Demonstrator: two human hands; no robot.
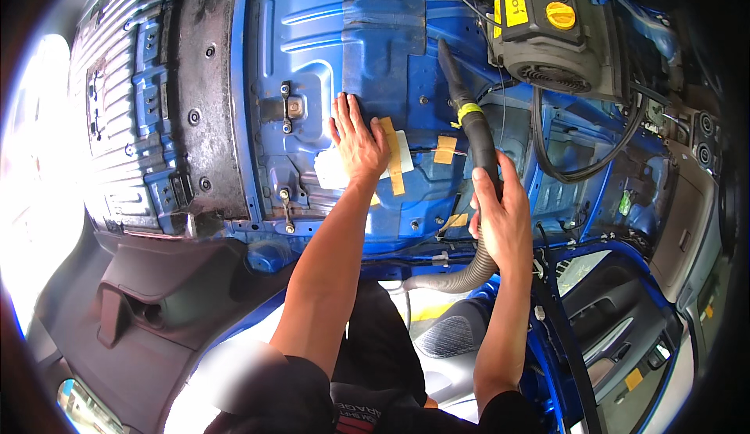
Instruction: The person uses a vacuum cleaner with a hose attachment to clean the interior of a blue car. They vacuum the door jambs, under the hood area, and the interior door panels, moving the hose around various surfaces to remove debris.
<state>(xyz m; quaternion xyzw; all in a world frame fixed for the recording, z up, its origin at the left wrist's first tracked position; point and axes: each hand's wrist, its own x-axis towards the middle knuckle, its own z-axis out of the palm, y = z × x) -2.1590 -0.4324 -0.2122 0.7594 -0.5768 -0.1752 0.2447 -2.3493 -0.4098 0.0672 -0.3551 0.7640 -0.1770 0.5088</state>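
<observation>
My left hand (360, 139) lies flat on the bare blue car floor (312, 43), its fingers stretched out. Under its palm is a white sheet (332, 170), partly hidden, with a strip of tan tape (394, 160) beside the thumb. My right hand (502, 209) is wrapped round the black wand of a vacuum hose (483, 141). A yellow band marks the wand, and its slanted crevice nozzle (448, 59) points away from me, close over the blue metal. Behind my right hand the ribbed grey hose (457, 280) curves down to the left.
At the far right stands a grey-black vacuum motor unit (551, 35) with a yellow knob; a black cable (562, 175) loops below it. More tan tape (445, 150) sits on the floor panel. Metal brackets (286, 110) stick up at left. An open door (609, 317) is near right.
</observation>
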